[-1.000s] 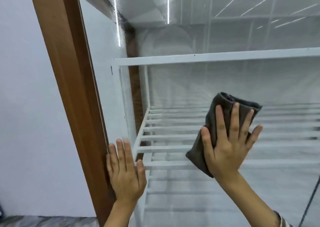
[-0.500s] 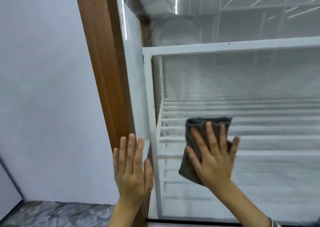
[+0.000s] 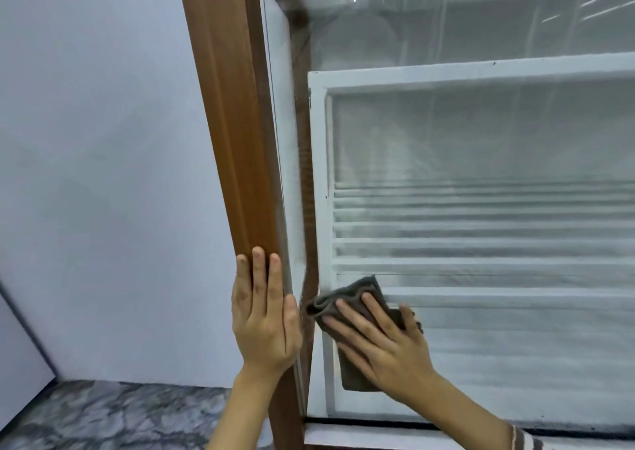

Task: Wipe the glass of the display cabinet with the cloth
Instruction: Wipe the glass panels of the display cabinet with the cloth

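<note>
The display cabinet's glass front (image 3: 481,147) fills the right of the view, streaked and hazy. A folded dark grey cloth (image 3: 347,298) lies flat against its lower left corner, close to the frame. My right hand (image 3: 385,350) presses on the cloth with fingers spread, covering most of it. My left hand (image 3: 264,319) rests flat against the brown wooden corner post (image 3: 237,140), fingers straight and together, holding nothing.
Behind the glass stands a white slatted rack (image 3: 481,243) with a white frame. A pale wall (image 3: 103,174) rises to the left of the post. Grey marbled floor (image 3: 103,415) shows at the lower left. A black seal (image 3: 446,425) runs along the glass's bottom edge.
My right hand has slid the cloth down and to the left across the glass, into the lower left corner. The left hand has stayed on the post while the view shifted left and down.
</note>
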